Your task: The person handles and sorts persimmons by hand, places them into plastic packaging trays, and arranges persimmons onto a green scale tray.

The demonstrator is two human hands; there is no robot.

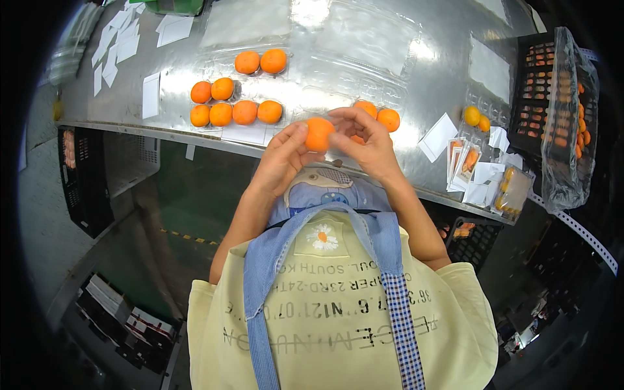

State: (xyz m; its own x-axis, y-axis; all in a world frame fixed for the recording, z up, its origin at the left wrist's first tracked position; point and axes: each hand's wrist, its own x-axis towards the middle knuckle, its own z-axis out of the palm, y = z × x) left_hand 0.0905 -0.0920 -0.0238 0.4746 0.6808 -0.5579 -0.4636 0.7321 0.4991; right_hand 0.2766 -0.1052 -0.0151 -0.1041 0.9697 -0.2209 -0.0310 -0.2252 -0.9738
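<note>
My left hand (283,157) is closed on an orange mandarin (319,134), held just past the table's near edge. My right hand (372,148) is beside it with fingers curved and apart, and its thumb is at the fruit's right side; whether it presses is unclear. Behind the right hand are more mandarins (389,119) in a clear plastic tray, partly hidden by the fingers. To the left, several mandarins (244,112) sit in clear trays on the table. Two further mandarins (273,61) lie behind those.
The metal table (175,71) carries white paper cards (120,42) at back left and clear plastic trays (364,39) at the back. On the right are two yellow-orange fruits (472,116), printed cards (463,159) and a black crate (534,91) with a plastic liner. Another crate (88,182) stands below left.
</note>
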